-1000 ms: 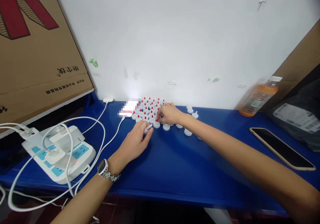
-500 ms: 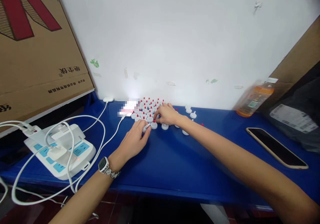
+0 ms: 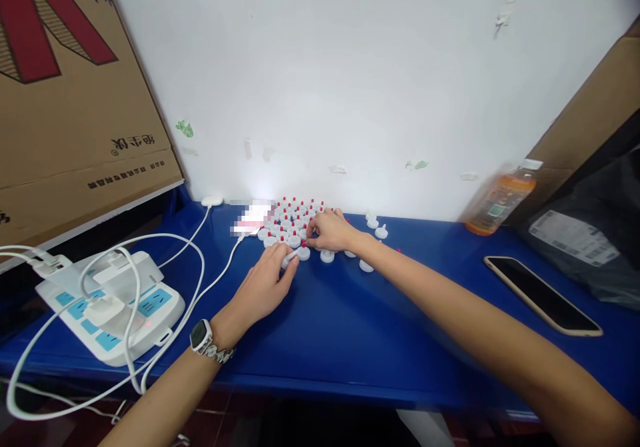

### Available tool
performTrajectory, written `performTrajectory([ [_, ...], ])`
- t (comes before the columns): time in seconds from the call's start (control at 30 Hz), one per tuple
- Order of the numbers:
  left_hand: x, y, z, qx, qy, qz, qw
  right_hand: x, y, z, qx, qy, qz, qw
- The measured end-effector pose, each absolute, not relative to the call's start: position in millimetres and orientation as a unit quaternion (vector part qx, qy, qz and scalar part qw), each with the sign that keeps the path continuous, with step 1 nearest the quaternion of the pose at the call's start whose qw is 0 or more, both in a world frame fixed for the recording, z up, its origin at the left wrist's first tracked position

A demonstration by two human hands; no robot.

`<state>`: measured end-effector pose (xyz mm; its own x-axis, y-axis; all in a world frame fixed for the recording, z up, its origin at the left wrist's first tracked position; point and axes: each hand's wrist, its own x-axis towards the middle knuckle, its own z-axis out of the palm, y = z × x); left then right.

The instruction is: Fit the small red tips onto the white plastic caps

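Fingers of the right hand (image 3: 327,230) have slid leftward along the cluster of red-tipped white caps (image 3: 293,219), now pinching one at its edge, while the left hand (image 3: 265,284) keeps gripping a plain white cap (image 3: 289,260).

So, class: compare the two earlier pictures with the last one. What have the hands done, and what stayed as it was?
Little has changed. The right hand stays at the near edge of the cluster of white discs with red tips, fingertips on a red tip. The left hand still pinches a white disc beside it. Only the view shifted slightly. The phone, bottle and power strip lie as before.
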<state>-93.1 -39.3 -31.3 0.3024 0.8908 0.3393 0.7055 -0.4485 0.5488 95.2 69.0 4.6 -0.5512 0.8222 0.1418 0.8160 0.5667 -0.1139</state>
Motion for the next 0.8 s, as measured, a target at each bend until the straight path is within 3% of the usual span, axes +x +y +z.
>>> performTrajectory([
  [0.27, -93.6, -40.8, -30.0, 0.796, 0.507, 0.297, 0.148, 77.5, 65.6, -1.1, -0.461, -0.882, 0.012, 0.096],
  [0.4, -93.9, -41.1, -28.9, 0.792, 0.501, 0.312, 0.155, 87.5, 57.6, 7.6, -0.453, -0.873, 0.035, 0.176],
  [0.6, -77.2, -46.6, -26.1, 0.800, 0.456, 0.328, 0.211, 116.9, 20.0, 8.9, -0.389, -0.767, 0.314, 0.403],
  [0.8, -55.4, -51.4, -27.7, 0.810, 0.420, 0.336, 0.235, 135.9, -13.5, -10.9, -0.334, -0.706, 0.446, 0.437],
])
